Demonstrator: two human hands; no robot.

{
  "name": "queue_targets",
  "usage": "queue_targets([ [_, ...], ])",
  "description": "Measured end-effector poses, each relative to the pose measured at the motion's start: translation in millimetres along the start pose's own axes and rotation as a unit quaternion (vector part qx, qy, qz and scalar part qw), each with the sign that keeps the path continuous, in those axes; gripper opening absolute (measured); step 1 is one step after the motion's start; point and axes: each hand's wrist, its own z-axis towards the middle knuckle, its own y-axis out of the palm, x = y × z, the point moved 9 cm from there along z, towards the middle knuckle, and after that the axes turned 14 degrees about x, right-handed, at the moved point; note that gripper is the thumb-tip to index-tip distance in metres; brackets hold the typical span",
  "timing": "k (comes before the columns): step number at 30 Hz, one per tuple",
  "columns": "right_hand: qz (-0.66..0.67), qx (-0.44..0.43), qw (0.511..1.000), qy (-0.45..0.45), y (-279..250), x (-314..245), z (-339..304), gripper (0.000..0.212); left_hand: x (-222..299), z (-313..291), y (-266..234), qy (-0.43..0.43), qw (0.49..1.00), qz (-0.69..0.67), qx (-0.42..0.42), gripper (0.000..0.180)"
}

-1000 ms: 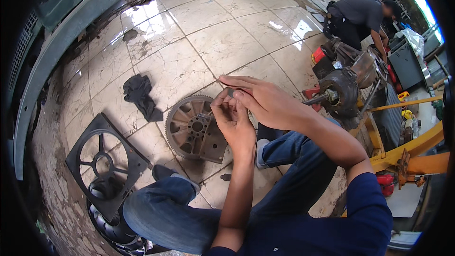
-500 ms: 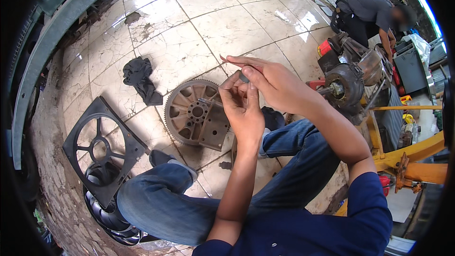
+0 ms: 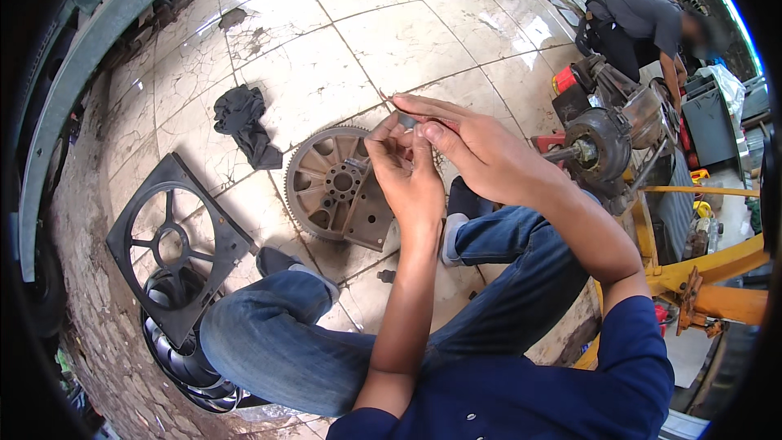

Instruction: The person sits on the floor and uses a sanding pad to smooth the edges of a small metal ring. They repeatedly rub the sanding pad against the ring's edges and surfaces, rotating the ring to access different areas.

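My left hand (image 3: 410, 175) is closed, its fingertips pinching a small grey block (image 3: 406, 121). Against the block my right hand (image 3: 489, 159) presses a thin reddish-brown sheet (image 3: 446, 123), gripped between thumb and flattened fingers; it resembles sandpaper, and one end pokes out past the fingertips. Below and left of the hands a toothed flywheel (image 3: 314, 210) lies on the floor. A flat metal plate (image 3: 376, 232) with holes rests over its right part, half hidden by my left hand.
A black cloth (image 3: 242, 118) lies on the tiled floor (image 3: 391, 41). To the left is a black fan shroud (image 3: 138, 220) over a fan (image 3: 175, 354). At right stand a greasy mechanical assembly (image 3: 599, 143) and a yellow frame (image 3: 717, 265). Beyond, another person (image 3: 635, 28) bends over.
Both hands have shifted slightly, the left one a little leftward and the right one turning more over the block. The view has moved a little. Both grips stay the same.
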Motion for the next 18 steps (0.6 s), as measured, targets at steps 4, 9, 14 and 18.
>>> queue_targets([
  [4, 0.046, -0.05, 0.987, 0.147, 6, 10, 5, 0.045, -7, -17, 9, 0.014, 0.998, 0.044, -0.052, 0.031],
  [9, -0.04, 0.044, 0.998, -0.036, -1, 14, 4, 0.044, -17, -9, 13, -0.033, 0.998, -0.009, -0.055, 0.028],
  [14, -0.01, -0.033, 0.986, 0.163, -1, 22, 4, 0.042, -7, -23, 20, 0.025, 0.994, 0.014, -0.101, 0.029],
  [18, -0.01, 0.005, 0.997, 0.074, -3, 11, 3, 0.041, -7, -15, 12, -0.001, 0.998, -0.01, -0.069, 0.03],
])
